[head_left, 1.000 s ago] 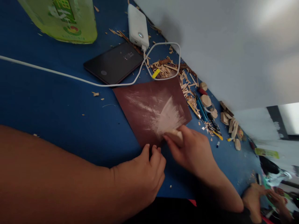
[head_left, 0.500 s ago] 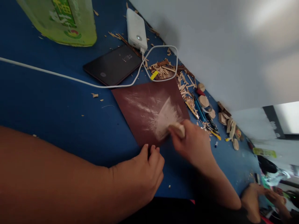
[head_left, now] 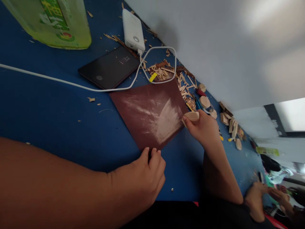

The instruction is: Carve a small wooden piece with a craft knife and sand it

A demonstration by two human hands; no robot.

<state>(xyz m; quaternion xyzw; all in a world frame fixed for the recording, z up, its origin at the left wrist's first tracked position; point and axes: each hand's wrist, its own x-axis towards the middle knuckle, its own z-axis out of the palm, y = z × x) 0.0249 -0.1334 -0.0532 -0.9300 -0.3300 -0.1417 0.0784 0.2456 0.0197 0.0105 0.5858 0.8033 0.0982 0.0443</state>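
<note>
A dark red-brown sheet of sandpaper lies flat on the blue table, with a pale fan of wood dust across its right half. My left hand is closed at the near corner of the sheet, fingertips on its edge. In my right hand is a small pale piece of wood, gripped between thumb and fingers. The wood is at the sheet's right edge, tilted; whether it touches the paper I cannot tell. My fingers hide part of it.
A black phone, a white power bank with a white cable and a green-yellow bottle are at the upper left. Wood shavings, tools and wood pieces line the wall. Another person's arm shows at lower right.
My right hand has moved right and slightly up with the wood, from the dusty patch to the sheet's right edge. My left hand stays at the corner. The view has shifted slightly.
</note>
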